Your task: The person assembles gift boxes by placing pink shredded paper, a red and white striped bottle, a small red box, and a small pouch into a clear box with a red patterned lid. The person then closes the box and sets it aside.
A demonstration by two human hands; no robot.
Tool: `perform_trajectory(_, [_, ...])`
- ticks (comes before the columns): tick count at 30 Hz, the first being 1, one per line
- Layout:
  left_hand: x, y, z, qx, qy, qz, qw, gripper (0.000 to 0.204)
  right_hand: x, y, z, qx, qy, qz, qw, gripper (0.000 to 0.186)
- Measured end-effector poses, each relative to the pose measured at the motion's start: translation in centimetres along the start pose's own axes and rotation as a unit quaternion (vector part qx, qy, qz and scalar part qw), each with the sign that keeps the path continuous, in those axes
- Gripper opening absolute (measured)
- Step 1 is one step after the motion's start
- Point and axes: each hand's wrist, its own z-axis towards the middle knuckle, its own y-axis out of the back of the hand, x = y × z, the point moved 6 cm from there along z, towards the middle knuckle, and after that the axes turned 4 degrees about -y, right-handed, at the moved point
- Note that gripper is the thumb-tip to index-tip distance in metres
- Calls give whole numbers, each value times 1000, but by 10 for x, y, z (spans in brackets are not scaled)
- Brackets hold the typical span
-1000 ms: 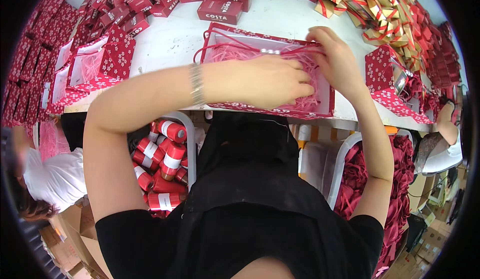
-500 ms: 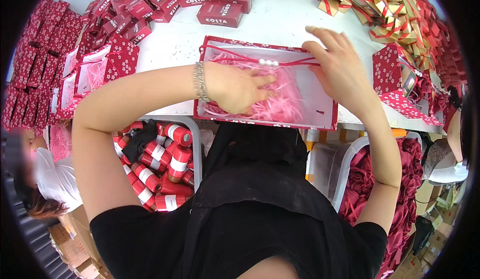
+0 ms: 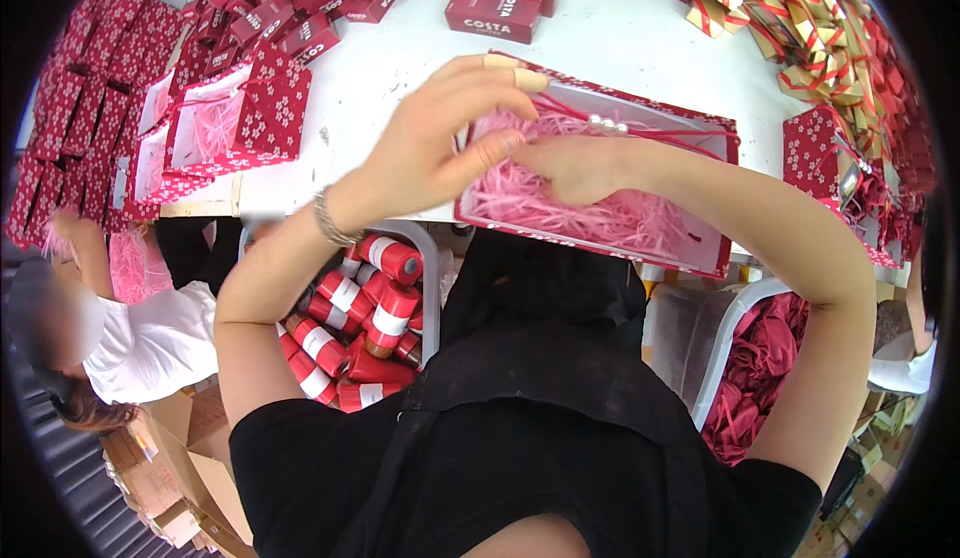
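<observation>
In the middle of the table a red gift box point(image 3: 705, 248) with white blossoms and a pale lining lies open and tilted. Pink shredded paper point(image 3: 620, 223) fills much of it. A red cord with white beads point(image 3: 608, 124) runs along its far side. My left hand point(image 3: 440, 133), a bracelet on its wrist, is over the box's left end, fingers stretched and thumb apart, a finger wrap on one fingertip. My right hand point(image 3: 575, 170) reaches across into the box and presses into the shreds at the left. Its fingers are largely hidden there.
Small dark-red cartons point(image 3: 495, 13) lie piled at the back, gold boxes with red ribbon point(image 3: 735, 8) at the back right. Other floral boxes point(image 3: 270, 108) stand left. Below the table are bins of red-wrapped cylinders point(image 3: 390, 313) and dark-red fabric point(image 3: 755, 378). Another person point(image 3: 150, 343) is at left.
My left hand has come out of the shreds to the box's left end. My right hand has moved from the far edge into the shreds. The shreds are spread farther right.
</observation>
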Motion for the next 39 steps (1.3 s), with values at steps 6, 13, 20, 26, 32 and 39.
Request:
perform_trajectory(6, [-5,80,-92,-153,127,51,979,24,60,61,-52,-55,51,81,994,46])
perform_trajectory(13, [18,131,-252,173,498,87,845,22,12,-15,-9,-8,-122,145,982,26])
perform_trajectory(20, [-1,22,-325,52,521,-91,847,24,64,47,-32,17,-192,321,927,27])
perform_trajectory(26, [-4,-61,-299,136,482,-4,866,68,9,-2,0,-29,-197,10,980,20])
perform_trajectory(32, [-26,-72,-305,76,486,95,866,64,38,30,-32,20,-189,339,921,35])
perform_trajectory(39, [-35,-3,-250,-208,437,-655,581,65,41,55,-77,-28,-47,144,988,27])
